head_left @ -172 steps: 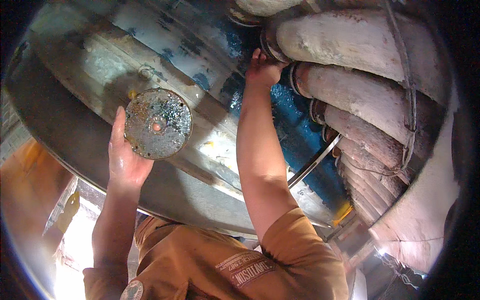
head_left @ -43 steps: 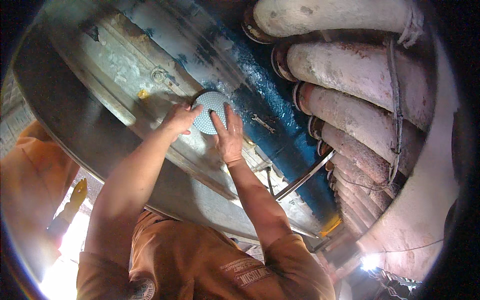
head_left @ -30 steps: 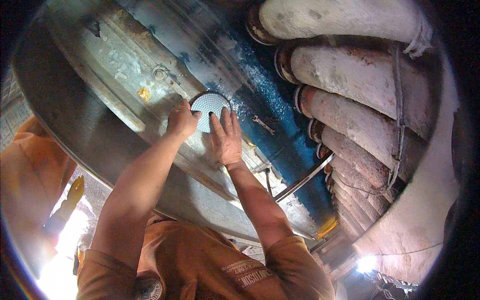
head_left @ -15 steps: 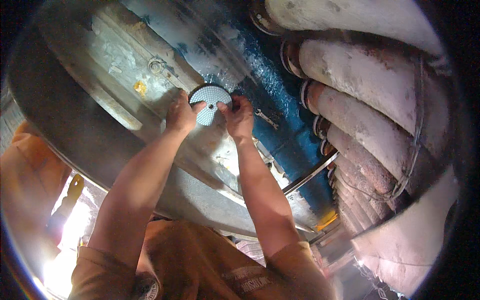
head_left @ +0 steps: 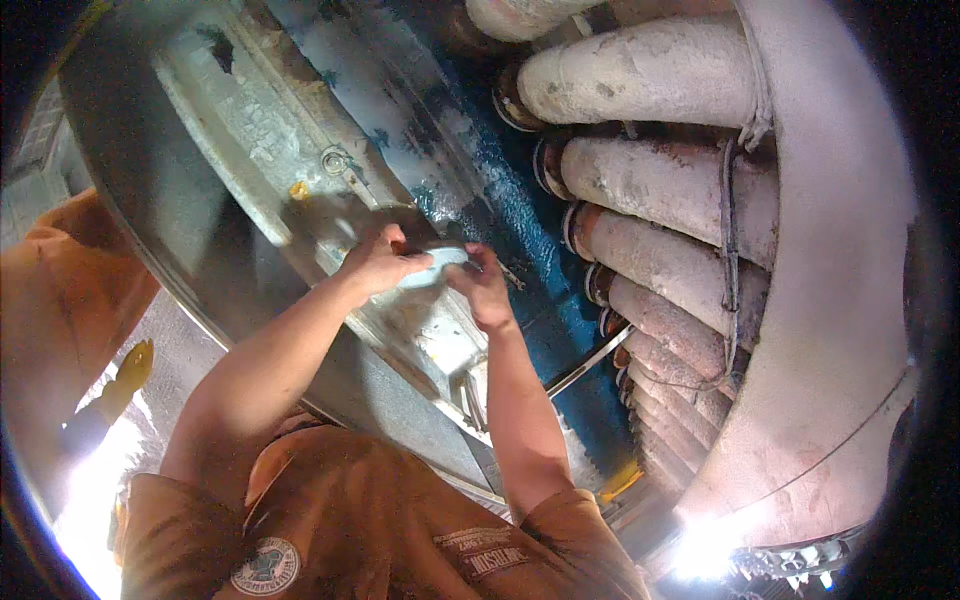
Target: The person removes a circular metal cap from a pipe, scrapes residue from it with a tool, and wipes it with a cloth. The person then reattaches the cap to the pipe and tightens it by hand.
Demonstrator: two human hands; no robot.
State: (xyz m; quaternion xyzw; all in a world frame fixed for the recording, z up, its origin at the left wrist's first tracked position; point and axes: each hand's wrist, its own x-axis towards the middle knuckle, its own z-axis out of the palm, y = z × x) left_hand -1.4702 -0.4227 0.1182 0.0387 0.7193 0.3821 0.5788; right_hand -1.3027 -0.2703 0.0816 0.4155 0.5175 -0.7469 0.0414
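Observation:
Between my two hands is a thin round disc (head_left: 432, 268), pale blue-white with a darker edge; it is tilted so its face shows narrow. My left hand (head_left: 378, 266) pinches its left side, thumb on the pale face. On the opposite edge my right hand (head_left: 484, 288) grips with thumb and fingers. Beneath lies a long curved metal trough (head_left: 268, 150), dusty and scraped. A wrench-like tool with a ring end (head_left: 336, 160) rests in it, near a small yellow lump (head_left: 298, 190). Beside my right fingers, part of a small open-ended wrench (head_left: 515, 280) shows on the blue surface.
A row of large pale wrapped pipes (head_left: 640, 75) fills the right side. A metal bar (head_left: 590, 360) crosses toward them over the blue wet-looking surface (head_left: 520, 180). At the left edge is another person's orange sleeve (head_left: 70, 270) and yellow-gloved hand (head_left: 130, 370). Bright lamps glare low on both sides.
The disc has tipped from facing me to nearly edge-on, and both hands have turned with it. My view has shifted, so hands and disc sit lower in it.

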